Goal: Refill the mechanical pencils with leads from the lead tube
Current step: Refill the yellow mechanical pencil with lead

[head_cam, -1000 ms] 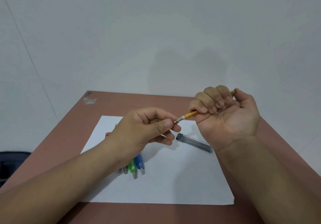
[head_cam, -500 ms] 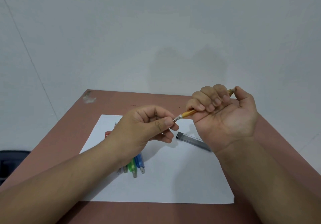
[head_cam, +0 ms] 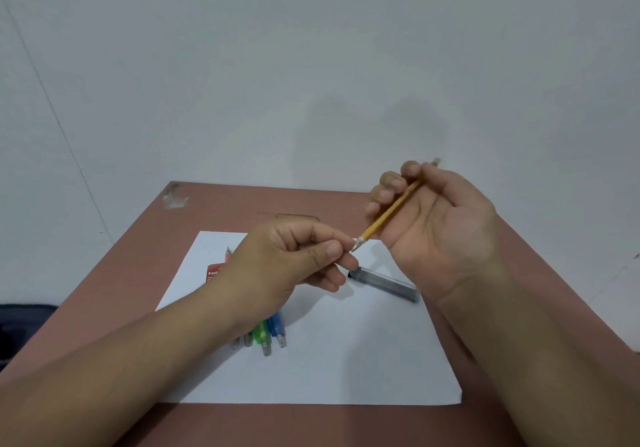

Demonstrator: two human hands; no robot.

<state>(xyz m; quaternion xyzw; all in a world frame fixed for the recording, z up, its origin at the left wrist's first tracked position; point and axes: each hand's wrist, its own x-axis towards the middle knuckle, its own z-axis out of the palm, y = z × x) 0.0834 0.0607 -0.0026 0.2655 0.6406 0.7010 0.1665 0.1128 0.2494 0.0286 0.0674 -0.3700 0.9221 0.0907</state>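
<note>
My right hand [head_cam: 440, 228] holds an orange mechanical pencil [head_cam: 388, 219] slanted, metal tip down-left and cap end up by the thumb. The fingers have loosened, so most of the barrel shows. My left hand [head_cam: 287, 266] pinches thumb and forefinger together right at the pencil's tip; whether a lead is between them is too small to tell. The dark lead tube [head_cam: 384, 282] lies on the white paper [head_cam: 346, 360] just below both hands. Green [head_cam: 261, 337] and blue [head_cam: 277, 328] pencils lie on the paper, partly hidden by my left forearm.
The paper lies on a brown table [head_cam: 138, 273] against a grey wall. A red pack [head_cam: 214, 271] and another pencil tip [head_cam: 228, 254] peek out left of my left hand. A dark object [head_cam: 24, 322] sits off the table's left edge.
My right hand has uncurled its fingers from a tight fist, baring the pencil barrel, and risen slightly. The left hand's pinch stays at the tip.
</note>
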